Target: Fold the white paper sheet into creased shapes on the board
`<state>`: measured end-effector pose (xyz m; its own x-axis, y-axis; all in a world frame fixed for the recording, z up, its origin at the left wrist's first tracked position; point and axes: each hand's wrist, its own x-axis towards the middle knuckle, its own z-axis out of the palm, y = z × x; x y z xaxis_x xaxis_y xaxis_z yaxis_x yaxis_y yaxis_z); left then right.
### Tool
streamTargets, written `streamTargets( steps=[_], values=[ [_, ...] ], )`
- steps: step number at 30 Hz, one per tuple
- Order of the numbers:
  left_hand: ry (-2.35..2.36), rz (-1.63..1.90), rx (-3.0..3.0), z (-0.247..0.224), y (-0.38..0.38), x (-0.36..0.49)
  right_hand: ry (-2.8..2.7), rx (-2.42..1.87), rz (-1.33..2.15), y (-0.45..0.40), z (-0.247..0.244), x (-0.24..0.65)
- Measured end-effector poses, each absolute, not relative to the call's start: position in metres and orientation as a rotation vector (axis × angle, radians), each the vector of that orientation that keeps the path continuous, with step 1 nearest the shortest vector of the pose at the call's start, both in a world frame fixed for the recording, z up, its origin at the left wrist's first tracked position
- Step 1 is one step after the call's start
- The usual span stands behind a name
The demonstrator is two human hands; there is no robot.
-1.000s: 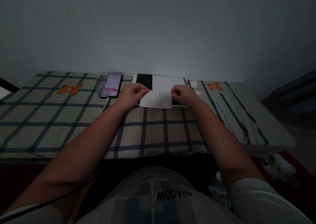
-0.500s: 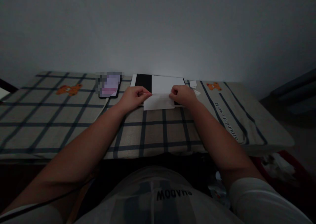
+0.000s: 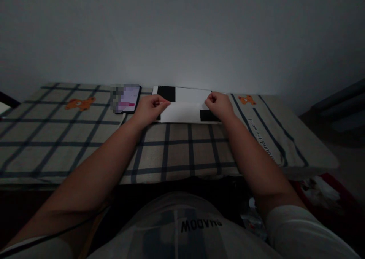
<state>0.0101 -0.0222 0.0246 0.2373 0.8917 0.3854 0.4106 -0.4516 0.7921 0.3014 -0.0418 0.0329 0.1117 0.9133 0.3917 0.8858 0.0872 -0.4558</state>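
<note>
A tablet (image 3: 166, 93) with a black and white screen lies on the checked tablecloth, near the wall. Across its lower part is a small white sheet of paper (image 3: 180, 113). My left hand (image 3: 152, 107) pinches the paper's upper left corner between thumb and fingers. At the upper right corner, the fingers of my right hand (image 3: 220, 104) are closed on the sheet too. The paper's far edge blends with the white part of the screen behind it. My right hand covers the tablet's right side.
A phone (image 3: 129, 97) with a white cable (image 3: 122, 119) in its lower end lies left of the tablet. The checked tablecloth (image 3: 176, 152) carries orange bear prints and lettering. A pale wall (image 3: 182, 34) stands behind. Below right is a red container (image 3: 342, 198) with white stuff in it.
The paper has moved up and slightly left, from hanging over the tablet's near edge to lying over the screen. Both hands have shifted farther back and a little apart.
</note>
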Motion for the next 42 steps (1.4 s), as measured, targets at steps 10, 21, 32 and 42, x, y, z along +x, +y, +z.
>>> streamTargets(
  steps=[10, 21, 32, 42],
  values=[
    [1.100, 1.016, 2.110, 0.023, -0.035, 0.018, -2.378, -1.125, 0.174, -0.054, 0.027, 0.264],
    [1.057, 0.893, 2.178, 0.019, -0.031, 0.018, -2.371, -1.248, 0.224, -0.052, 0.031, 0.270],
    [1.049, 0.844, 2.248, 0.022, -0.027, 0.017, -2.344, -1.238, 0.291, -0.048, 0.030, 0.275],
    [1.139, 1.021, 2.099, 0.020, -0.023, 0.011, -2.307, -1.274, 0.301, -0.048, 0.031, 0.281]
  ],
)
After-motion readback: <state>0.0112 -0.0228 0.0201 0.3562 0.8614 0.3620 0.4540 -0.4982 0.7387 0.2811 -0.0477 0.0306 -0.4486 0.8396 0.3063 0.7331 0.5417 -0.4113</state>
